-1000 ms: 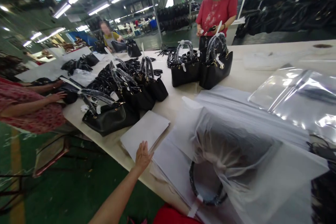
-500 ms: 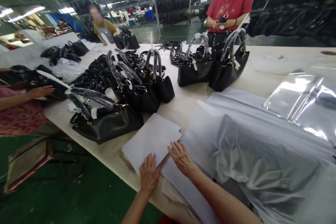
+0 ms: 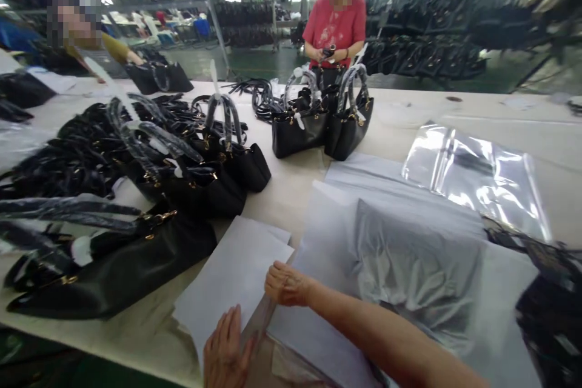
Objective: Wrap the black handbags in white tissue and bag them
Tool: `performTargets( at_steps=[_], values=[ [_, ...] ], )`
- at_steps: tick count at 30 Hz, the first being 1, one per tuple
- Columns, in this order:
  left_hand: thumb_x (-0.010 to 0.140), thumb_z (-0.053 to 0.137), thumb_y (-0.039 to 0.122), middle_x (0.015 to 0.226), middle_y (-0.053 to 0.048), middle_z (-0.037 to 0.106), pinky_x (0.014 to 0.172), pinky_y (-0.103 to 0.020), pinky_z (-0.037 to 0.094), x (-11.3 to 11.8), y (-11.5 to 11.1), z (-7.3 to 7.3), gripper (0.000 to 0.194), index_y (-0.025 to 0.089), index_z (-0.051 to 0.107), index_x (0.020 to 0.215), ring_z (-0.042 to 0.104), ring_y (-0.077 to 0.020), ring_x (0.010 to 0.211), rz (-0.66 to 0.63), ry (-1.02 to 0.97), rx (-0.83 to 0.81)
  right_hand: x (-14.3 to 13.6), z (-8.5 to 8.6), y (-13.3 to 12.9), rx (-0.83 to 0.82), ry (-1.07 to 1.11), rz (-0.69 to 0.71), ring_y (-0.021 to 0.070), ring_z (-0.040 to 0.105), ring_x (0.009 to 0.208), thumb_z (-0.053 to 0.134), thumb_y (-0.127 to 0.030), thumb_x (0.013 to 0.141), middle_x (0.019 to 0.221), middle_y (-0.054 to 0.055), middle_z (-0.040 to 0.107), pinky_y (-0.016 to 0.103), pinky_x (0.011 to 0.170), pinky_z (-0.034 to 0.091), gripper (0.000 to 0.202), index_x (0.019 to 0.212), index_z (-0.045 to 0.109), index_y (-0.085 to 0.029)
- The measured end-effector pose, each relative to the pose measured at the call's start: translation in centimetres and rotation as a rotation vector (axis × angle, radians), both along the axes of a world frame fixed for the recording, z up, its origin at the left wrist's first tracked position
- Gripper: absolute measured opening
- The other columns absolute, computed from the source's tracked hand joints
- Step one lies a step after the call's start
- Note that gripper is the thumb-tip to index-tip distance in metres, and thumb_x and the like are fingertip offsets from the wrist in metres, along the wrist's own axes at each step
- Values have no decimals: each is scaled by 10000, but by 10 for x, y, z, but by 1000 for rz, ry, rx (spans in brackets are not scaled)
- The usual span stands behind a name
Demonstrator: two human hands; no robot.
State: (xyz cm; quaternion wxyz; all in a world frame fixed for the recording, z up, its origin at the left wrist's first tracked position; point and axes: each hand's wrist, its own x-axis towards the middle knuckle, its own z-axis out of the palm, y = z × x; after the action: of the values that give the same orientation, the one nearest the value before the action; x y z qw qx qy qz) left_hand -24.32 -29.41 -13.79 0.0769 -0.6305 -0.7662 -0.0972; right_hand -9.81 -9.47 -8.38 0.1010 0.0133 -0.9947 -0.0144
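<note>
My left hand lies flat on a stack of white paper sheets at the table's near edge, thumb apart from the fingers. On the stack's right side my right hand is closed, its curled fingers gripping the edge of the top sheet. Right of that hand lies a black thing wrapped in thin translucent sheeting, on top of more white sheets. A black handbag with film-wrapped handles lies left of the stack.
More black handbags stand behind, one pair at centre. Black straps are heaped at left. Clear plastic bags lie at right, near a dark bundle. A person in red stands across the table; another leans in at left.
My right hand has gone from open fingers over the sheet's edge to a closed grip on it. The view has turned right; my left hand stays on the paper.
</note>
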Motion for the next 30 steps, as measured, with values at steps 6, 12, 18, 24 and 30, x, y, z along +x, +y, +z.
performTargets(
  at_steps=[6, 12, 18, 24, 30],
  values=[
    [866, 383, 233, 1246, -91, 578, 857, -350, 533, -43, 7, -1, 505, 234, 377, 1370, 563, -222, 1125, -130, -118, -148, -4, 24, -7, -76, 44, -93, 158, 481, 693, 460, -176, 897, 696, 25, 566, 295, 625, 349, 186, 720, 519, -175],
    [822, 371, 176, 1326, -107, 515, 913, -406, 479, -19, 12, 10, 500, 205, 472, 1310, 490, -243, 1211, 9, -69, -434, 15, 23, -8, -135, -31, -142, 148, 488, 691, 528, -179, 864, 694, 22, 571, 263, 576, 344, 206, 659, 507, -174],
    [883, 343, 218, 1298, -124, 528, 893, -434, 502, -10, 34, 50, 545, 249, 264, 1421, 513, -268, 1182, -143, 45, 49, 39, 94, -3, -21, 325, -27, 146, 486, 646, 440, -116, 875, 667, 33, 570, 271, 548, 329, 258, 632, 508, -175],
    [737, 283, 4, 1509, -8, 219, 1075, -508, 342, 59, 108, 136, 788, 280, 102, 1453, 247, -264, 1367, -355, -117, 300, 136, 160, -41, 180, 448, -455, 215, 544, 733, 410, -140, 856, 822, 113, 632, 355, 677, 394, 211, 734, 582, -154],
    [818, 311, 3, 1469, -108, 309, 1112, -513, 213, 182, 175, 109, 670, 212, 186, 1442, 222, -281, 1372, -780, 34, 320, 235, 102, -67, 265, 286, -1091, 217, 555, 829, 389, -21, 797, 910, 81, 645, 357, 733, 399, 329, 1007, 598, -166]
  ],
)
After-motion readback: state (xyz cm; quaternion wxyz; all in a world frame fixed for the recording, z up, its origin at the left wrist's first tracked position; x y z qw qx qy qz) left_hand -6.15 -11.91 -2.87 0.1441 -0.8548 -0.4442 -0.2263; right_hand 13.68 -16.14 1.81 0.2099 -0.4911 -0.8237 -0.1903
